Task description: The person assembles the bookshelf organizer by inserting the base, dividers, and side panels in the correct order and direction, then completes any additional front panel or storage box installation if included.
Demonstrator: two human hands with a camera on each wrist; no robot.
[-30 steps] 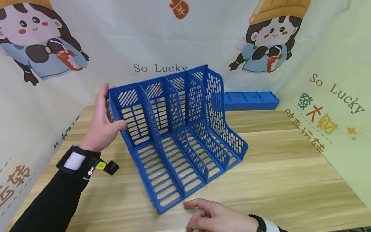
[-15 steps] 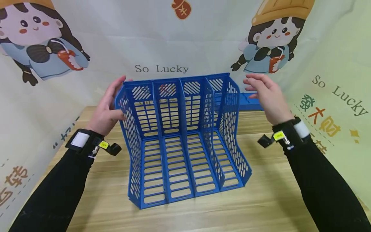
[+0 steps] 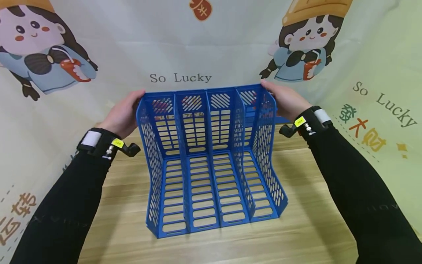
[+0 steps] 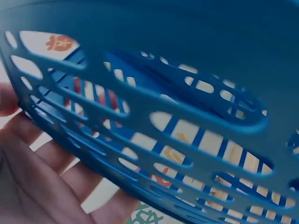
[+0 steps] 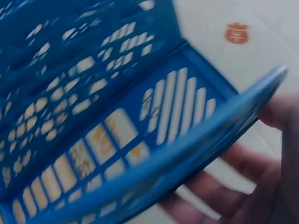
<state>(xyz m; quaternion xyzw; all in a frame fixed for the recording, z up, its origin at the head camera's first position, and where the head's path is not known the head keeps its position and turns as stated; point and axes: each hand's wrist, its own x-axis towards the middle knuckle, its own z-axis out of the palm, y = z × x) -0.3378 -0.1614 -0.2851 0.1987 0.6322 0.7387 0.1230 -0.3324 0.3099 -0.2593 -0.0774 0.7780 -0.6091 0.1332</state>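
Observation:
A blue plastic file rack [image 3: 182,161] with slotted panels and upright dividers faces me over the table. My left hand [image 3: 123,113] holds its upper left corner from outside; in the left wrist view, that hand's fingers [image 4: 51,154] reach behind the slotted side panel [image 4: 140,93], thumb at the edge. At the upper right corner, my right hand [image 3: 288,101] grips the outer side panel. The right wrist view has the thumb by the rim, fingers [image 5: 205,191] along the panel's outer face. In the head view most fingers of both hands are hidden behind the rack.
A blue plastic piece [image 3: 282,120] lies behind the rack at the right, mostly covered by it. The wooden table [image 3: 230,249] extends to the front and both sides. A printed cloth [image 3: 230,44] hangs at the back and along the sides.
My right hand has come up from the front of the table to the rack's upper right corner. The rack has turned to face me. My left thumb has moved off the front of the left panel.

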